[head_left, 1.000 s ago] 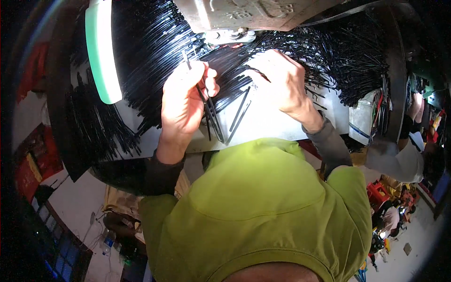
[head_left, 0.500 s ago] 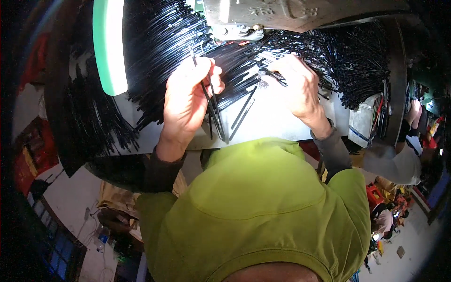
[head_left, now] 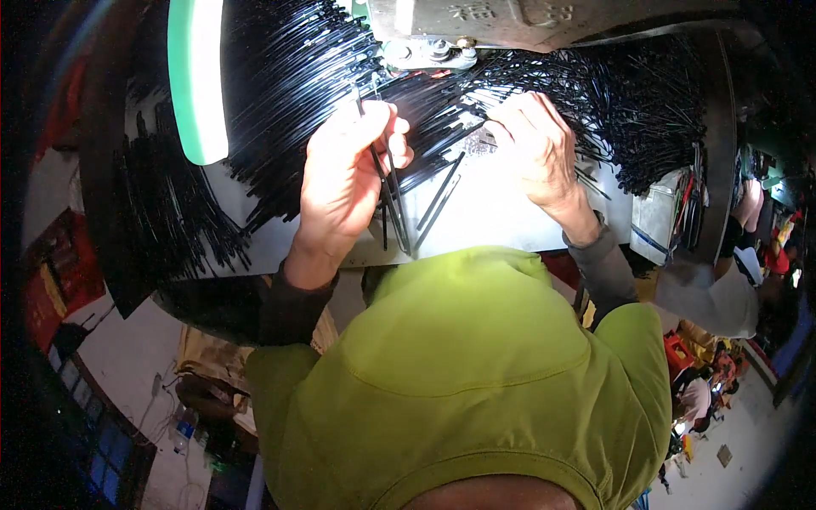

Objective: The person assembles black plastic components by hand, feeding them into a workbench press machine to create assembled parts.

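Note:
My left hand [head_left: 340,174] is closed in a pinch around a few thin black rods [head_left: 392,204]. They slant down toward me, and their upper ends stick out above the thumb beside a large bundle of similar rods [head_left: 297,93]. To the right, my right hand [head_left: 540,153] is bent over the white tabletop [head_left: 501,217], its fingers curled and drawn together at the edge of the rods. Glare and the fingers hide what it grips, if anything. Two loose black rods [head_left: 440,195] lie on the tabletop between my hands.
A metal machine head [head_left: 501,21] with a bolted plate [head_left: 429,54] overhangs the far side. Left of it glows a green-edged lamp [head_left: 204,85]. A tangled heap of black rods [head_left: 654,110] fills the right, near a pale box [head_left: 654,217]. More rods [head_left: 174,187] lie at left.
My left hand has shifted slightly right with its rods. My right hand's fingers have drawn back a little; the short dark piece seen at their tips no longer shows there.

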`<state>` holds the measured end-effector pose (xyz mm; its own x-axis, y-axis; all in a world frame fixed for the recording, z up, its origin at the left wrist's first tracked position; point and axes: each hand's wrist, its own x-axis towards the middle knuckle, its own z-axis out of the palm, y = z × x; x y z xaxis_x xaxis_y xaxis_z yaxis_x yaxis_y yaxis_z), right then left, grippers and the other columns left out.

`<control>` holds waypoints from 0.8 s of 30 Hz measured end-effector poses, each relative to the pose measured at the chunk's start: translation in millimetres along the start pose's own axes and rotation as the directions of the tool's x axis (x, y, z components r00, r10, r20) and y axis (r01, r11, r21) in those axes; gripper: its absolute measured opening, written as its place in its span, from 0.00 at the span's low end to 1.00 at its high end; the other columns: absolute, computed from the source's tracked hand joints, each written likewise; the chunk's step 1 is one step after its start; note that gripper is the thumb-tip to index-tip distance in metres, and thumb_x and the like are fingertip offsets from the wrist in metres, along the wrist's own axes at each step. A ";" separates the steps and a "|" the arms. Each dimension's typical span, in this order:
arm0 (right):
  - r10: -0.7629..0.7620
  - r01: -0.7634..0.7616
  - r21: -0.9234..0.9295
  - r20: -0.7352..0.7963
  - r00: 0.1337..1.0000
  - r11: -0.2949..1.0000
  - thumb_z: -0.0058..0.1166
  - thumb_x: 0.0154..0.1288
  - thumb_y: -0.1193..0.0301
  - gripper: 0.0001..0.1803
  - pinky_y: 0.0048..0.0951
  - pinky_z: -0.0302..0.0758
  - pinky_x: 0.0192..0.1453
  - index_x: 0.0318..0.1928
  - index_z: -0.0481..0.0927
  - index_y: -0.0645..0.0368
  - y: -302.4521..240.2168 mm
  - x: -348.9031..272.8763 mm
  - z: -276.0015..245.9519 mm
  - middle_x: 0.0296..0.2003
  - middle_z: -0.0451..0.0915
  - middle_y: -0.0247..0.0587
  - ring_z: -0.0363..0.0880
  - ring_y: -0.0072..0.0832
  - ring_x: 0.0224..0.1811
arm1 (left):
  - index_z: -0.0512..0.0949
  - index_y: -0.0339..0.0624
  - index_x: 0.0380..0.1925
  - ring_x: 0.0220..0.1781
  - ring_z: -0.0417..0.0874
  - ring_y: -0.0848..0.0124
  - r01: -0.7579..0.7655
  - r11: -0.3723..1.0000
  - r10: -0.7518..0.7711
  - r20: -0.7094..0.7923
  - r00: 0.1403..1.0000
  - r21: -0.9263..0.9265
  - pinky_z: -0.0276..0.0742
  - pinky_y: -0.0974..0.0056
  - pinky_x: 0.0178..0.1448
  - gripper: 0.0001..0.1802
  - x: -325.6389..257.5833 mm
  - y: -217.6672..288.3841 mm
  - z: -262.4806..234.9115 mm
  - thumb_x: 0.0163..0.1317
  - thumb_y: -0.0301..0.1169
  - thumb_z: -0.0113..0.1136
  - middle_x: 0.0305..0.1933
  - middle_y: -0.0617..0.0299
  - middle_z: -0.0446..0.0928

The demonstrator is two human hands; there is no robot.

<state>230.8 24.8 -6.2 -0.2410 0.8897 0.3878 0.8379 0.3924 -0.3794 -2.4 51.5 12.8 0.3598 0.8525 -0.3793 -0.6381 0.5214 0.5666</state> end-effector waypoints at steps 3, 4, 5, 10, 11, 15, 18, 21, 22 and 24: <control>-0.002 0.002 0.015 -0.010 1.000 1.000 0.57 0.51 0.79 0.06 0.32 0.74 0.38 0.32 0.78 0.62 -2.0 1.6 -2.1 0.30 0.75 0.40 0.75 0.35 0.33 | 0.75 0.32 0.37 0.30 0.76 0.73 -0.003 1.000 0.003 0.005 1.000 0.006 0.74 0.67 0.35 0.07 -1.4 -0.6 1.0 0.62 0.25 0.54 0.32 0.55 0.77; 0.007 -0.006 0.021 -0.020 1.000 1.000 0.58 0.50 0.79 0.06 0.32 0.74 0.38 0.32 0.78 0.62 -2.5 2.9 -3.0 0.31 0.76 0.41 0.76 0.36 0.33 | 0.75 0.32 0.37 0.30 0.76 0.73 0.005 1.000 -0.005 0.019 1.000 0.011 0.74 0.67 0.35 0.07 -0.4 -0.6 0.7 0.62 0.25 0.54 0.32 0.55 0.77; 0.006 -0.005 0.021 -0.019 1.000 1.000 0.58 0.50 0.79 0.06 0.32 0.74 0.38 0.32 0.78 0.62 -2.3 4.3 -4.1 0.31 0.76 0.41 0.76 0.36 0.33 | 0.75 0.32 0.37 0.30 0.76 0.73 0.004 1.000 -0.004 0.019 1.000 0.009 0.74 0.67 0.35 0.07 0.6 -0.5 0.2 0.62 0.25 0.54 0.32 0.55 0.77; 0.022 -0.005 0.108 -0.152 0.988 0.994 0.55 0.53 0.77 0.05 0.31 0.75 0.35 0.33 0.77 0.61 7.3 8.2 -0.1 0.30 0.76 0.41 0.77 0.35 0.31 | 0.76 0.33 0.36 0.28 0.76 0.73 -0.008 1.000 0.009 -0.025 1.000 0.015 0.74 0.68 0.34 0.07 0.6 -1.5 2.6 0.62 0.27 0.55 0.30 0.57 0.77; 0.060 -0.038 0.145 -0.145 0.988 0.989 0.55 0.54 0.79 0.06 0.31 0.75 0.33 0.34 0.79 0.62 6.4 8.2 -0.8 0.29 0.77 0.43 0.78 0.35 0.29 | 0.76 0.33 0.36 0.28 0.76 0.73 -0.009 1.000 0.010 -0.026 1.000 0.014 0.74 0.68 0.34 0.07 1.1 -1.5 3.9 0.62 0.27 0.55 0.30 0.57 0.77; 0.042 -0.016 0.205 -0.124 0.991 0.979 0.54 0.54 0.81 0.11 0.27 0.75 0.29 0.40 0.81 0.64 -0.8 21.8 -4.6 0.31 0.79 0.44 0.79 0.32 0.26 | 0.77 0.33 0.35 0.24 0.74 0.74 0.008 0.994 -0.009 0.010 1.000 0.107 0.72 0.70 0.31 0.08 9.4 -4.1 10.4 0.61 0.28 0.58 0.28 0.59 0.77; 0.146 -0.132 0.367 -0.013 0.989 0.921 0.55 0.55 0.81 0.11 0.23 0.74 0.28 0.41 0.81 0.64 -10.5 35.6 -1.6 0.30 0.79 0.43 0.79 0.26 0.27 | 0.78 0.33 0.35 0.23 0.74 0.75 0.009 0.988 -0.015 0.038 0.999 0.151 0.71 0.71 0.30 0.10 22.3 -8.0 15.3 0.59 0.30 0.60 0.28 0.59 0.77; 0.313 -0.373 0.564 0.204 0.928 0.737 0.54 0.58 0.79 0.10 0.19 0.71 0.27 0.42 0.81 0.66 -14.1 39.4 -1.6 0.28 0.78 0.38 0.76 0.17 0.26 | 0.78 0.33 0.35 0.22 0.73 0.75 0.032 0.985 -0.037 0.029 0.999 0.172 0.71 0.71 0.29 0.09 32.6 -11.0 13.8 0.60 0.29 0.60 0.27 0.59 0.77; 0.380 -0.487 0.639 0.310 0.872 0.595 0.53 0.60 0.78 0.10 0.19 0.70 0.27 0.42 0.80 0.66 -16.3 41.6 -2.2 0.28 0.78 0.36 0.74 0.15 0.25 | 0.78 0.33 0.35 0.22 0.73 0.75 0.001 0.976 -0.013 0.049 0.999 0.218 0.71 0.71 0.28 0.09 33.9 -10.9 13.3 0.60 0.29 0.59 0.27 0.59 0.77; 0.382 -0.498 0.690 0.332 0.862 0.525 0.52 0.62 0.76 0.10 0.18 0.67 0.25 0.43 0.80 0.66 -18.5 44.2 -3.0 0.27 0.77 0.33 0.70 0.14 0.23 | 0.78 0.33 0.34 0.22 0.73 0.76 -0.030 0.964 0.013 0.066 0.998 0.263 0.71 0.72 0.27 0.08 36.4 -11.2 13.3 0.60 0.28 0.59 0.26 0.59 0.77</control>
<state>206.1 56.1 20.5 -0.0500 0.9947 -0.0896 0.2223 -0.0764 -0.9720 26.9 77.2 2.4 0.3952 0.8600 -0.3228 -0.4473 0.4871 0.7501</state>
